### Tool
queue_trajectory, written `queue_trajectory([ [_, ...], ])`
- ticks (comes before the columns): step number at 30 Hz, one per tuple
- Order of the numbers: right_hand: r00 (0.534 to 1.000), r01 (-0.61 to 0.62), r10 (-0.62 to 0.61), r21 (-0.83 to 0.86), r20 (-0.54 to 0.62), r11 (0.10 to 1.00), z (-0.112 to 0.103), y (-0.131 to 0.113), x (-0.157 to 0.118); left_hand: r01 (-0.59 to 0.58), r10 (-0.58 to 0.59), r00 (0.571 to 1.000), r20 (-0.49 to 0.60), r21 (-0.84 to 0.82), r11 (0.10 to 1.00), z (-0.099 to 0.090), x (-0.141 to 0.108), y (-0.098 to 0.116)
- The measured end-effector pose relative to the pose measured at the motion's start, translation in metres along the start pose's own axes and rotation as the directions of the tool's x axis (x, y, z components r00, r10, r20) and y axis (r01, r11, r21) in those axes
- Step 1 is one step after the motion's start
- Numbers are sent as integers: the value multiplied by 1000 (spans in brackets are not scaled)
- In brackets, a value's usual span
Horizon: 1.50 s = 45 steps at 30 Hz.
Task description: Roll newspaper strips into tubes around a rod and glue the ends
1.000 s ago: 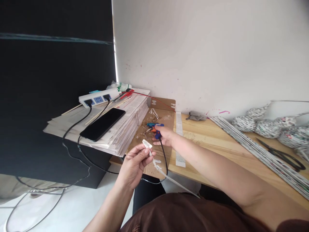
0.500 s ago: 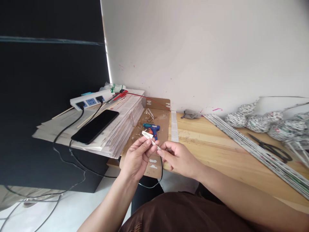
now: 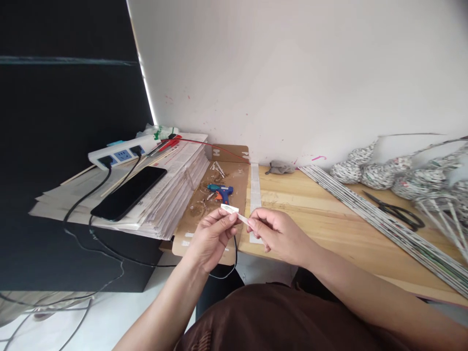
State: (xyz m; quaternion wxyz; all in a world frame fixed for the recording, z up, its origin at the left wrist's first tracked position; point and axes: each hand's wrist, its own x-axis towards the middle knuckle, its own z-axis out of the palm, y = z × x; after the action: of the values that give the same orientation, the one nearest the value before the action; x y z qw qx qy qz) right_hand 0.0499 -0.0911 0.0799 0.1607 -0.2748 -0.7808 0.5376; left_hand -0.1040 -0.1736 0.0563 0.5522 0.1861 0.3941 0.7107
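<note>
Between my hands is a small strip of white paper (image 3: 243, 219), partly rolled or folded narrow, with a wider flat end by my left fingers. My left hand (image 3: 214, 236) pinches it near that wider end, thumb on top. At the narrow end, my right hand (image 3: 278, 233) grips it between thumb and fingers. Just beyond the hands, a blue glue gun (image 3: 225, 191) with an orange trigger lies on a brown cardboard sheet (image 3: 237, 183). My fingers hide part of the strip.
To the left, a stack of newspapers (image 3: 190, 170) carries a black phone (image 3: 129, 193) and a white power strip (image 3: 122, 152). On the wooden table (image 3: 292, 214) lie long paper rods (image 3: 365, 219), black scissors (image 3: 398, 214), a grey rag (image 3: 280, 167) and woven paper gourd shapes (image 3: 376, 173).
My hands have drawn slightly apart, the right moving rightward, so more of the narrow paper shows between them. The view has turned a little to the right.
</note>
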Motion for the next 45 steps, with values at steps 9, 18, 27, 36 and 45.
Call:
queue_trajectory([
  [9, 933, -346, 254, 444, 255, 827, -11, 3, -2, 20, -23, 999, 45, 61, 998, 2, 3, -5],
  [18, 958, 173, -236, -333, -160, 927, -10, 12, -14, 59, -60, 998, 19, 51, 997, 6, 9, -8],
  [27, 892, 299, -432, -541, -134, 786, -13, 19, -18, 50, -51, 999, 8, 70, 996, 5, 13, -15],
  [36, 927, 245, -344, -450, -151, 859, -18, 14, -20, 45, -53, 997, 48, 150, 988, 3, 13, -16],
  [45, 995, 41, -52, -130, -86, 991, -20, 18, -16, 30, -49, 996, 69, 261, 965, 3, 11, -16],
])
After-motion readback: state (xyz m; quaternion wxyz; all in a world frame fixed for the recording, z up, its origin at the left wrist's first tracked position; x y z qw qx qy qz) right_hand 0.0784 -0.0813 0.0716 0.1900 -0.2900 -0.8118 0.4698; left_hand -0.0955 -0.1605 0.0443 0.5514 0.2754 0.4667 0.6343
